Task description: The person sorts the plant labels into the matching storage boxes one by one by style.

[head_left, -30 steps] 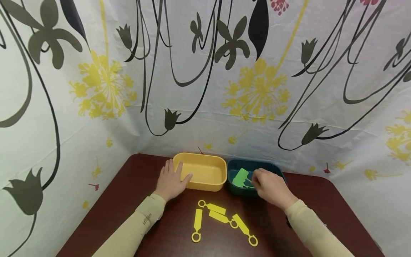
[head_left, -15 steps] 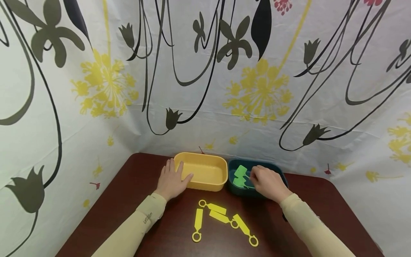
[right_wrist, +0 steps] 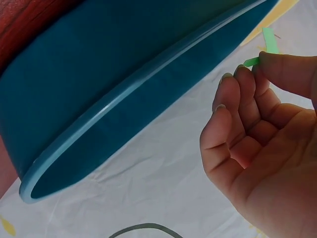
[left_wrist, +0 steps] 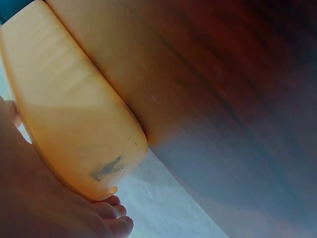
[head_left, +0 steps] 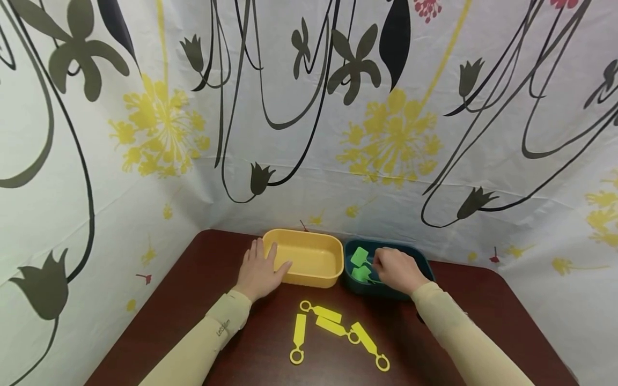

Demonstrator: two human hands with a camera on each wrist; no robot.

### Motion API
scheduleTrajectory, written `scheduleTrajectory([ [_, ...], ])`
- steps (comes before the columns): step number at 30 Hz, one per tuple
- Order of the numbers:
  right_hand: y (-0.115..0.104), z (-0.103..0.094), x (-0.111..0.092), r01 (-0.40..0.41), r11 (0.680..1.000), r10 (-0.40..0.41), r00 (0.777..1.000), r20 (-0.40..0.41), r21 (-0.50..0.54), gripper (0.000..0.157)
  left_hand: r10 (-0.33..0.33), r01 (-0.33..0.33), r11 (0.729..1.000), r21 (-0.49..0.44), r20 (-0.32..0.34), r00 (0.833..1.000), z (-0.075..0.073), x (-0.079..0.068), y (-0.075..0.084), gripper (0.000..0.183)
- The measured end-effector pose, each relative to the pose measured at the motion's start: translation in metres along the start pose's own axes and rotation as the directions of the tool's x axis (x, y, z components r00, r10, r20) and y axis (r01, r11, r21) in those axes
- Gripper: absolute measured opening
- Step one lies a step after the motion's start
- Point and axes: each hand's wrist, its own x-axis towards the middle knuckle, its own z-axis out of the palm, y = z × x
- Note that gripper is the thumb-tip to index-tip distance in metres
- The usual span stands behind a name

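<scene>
The left hand (head_left: 259, 273) lies with fingers loosely extended and spread on the left side of the yellow container (head_left: 309, 280), grasping nothing, its thumb by the near rim; the right hand (head_left: 398, 271) is over the teal container (head_left: 372, 288), pinching a green piece (right_wrist: 270, 40) between thumb and fingers, as the right wrist view shows; in the head view two flat green shapes, an upper one (head_left: 359, 256) and a lower one (head_left: 361, 274), show left of that hand, within the teal container's outline, though which is pinched I cannot tell; the two containers stand side by side at the back of the dark red table (head_left: 270, 343), before a patterned cloth (head_left: 289, 145); nearer the person lie four yellow ringed tags (head_left: 299, 329), one apart at left, three clustered to its right.
</scene>
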Motion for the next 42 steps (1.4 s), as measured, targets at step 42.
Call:
scheduleTrajectory([
  [42,0.026,0.038,0.033,-0.112,0.994,0.110,0.970,0.218,0.000,0.046,0.009,-0.010,1.000,-0.025,-0.006,1.000,0.003,-0.001,-0.001,0.085],
])
